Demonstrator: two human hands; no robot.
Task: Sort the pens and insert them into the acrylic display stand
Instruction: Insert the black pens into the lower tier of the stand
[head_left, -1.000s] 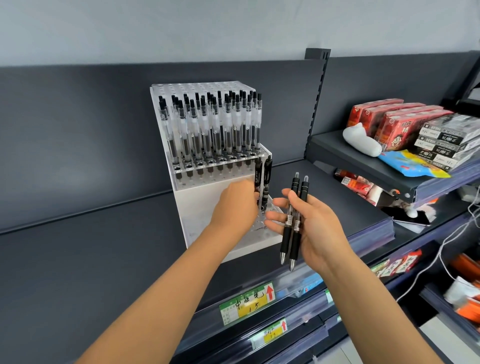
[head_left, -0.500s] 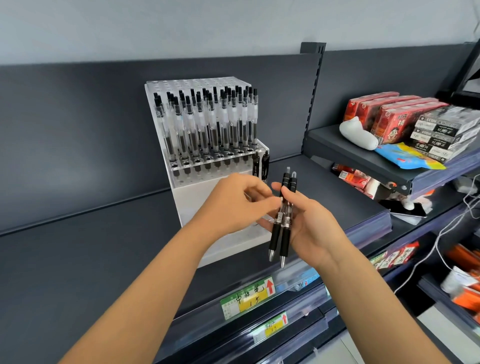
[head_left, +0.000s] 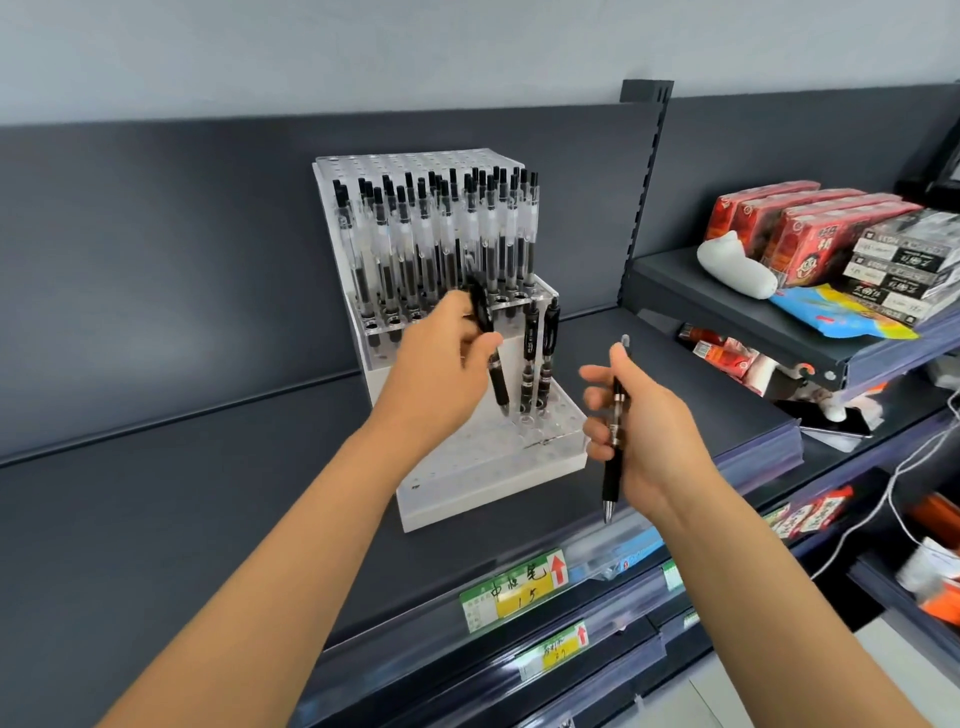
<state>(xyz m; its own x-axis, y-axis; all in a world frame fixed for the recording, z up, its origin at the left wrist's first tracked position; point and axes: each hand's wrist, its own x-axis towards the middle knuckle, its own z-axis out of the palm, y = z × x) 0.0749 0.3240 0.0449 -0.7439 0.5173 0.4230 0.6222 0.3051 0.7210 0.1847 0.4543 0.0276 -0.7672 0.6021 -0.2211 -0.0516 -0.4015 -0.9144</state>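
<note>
The left hand (head_left: 441, 374) has fingers and thumb curled round a black pen (head_left: 496, 379), pinching it high on the barrel. The tip hangs slanted over the lower tier of the stand (head_left: 467, 478), just left of the two black pens (head_left: 530, 358) standing in that tier's back row. The tip is close to the holes, but I can't tell whether it has entered one.

From where I'm standing, the trouble lies in that high, tilted hold. The tip has plenty of swing, and if it comes down off-centre it will likely skate across the acrylic between holes or knock the two neighbours. Pushing down while it is crooked could also shove the stand back along the shelf (head_left: 208, 519), since nothing steadies it.

The right hand (head_left: 644, 441), in front of the stand's right corner, grips a second pen (head_left: 615, 431) upright, tip down, with the thumb up near the clicker and one finger stretched out. It looks a light hold, so a bump between the hands might send that pen over the shelf edge.

The stand's upper tier is packed with clear pens (head_left: 441, 244). The left knuckles sit just in front of them, and a careless lift could rake that row.
</note>
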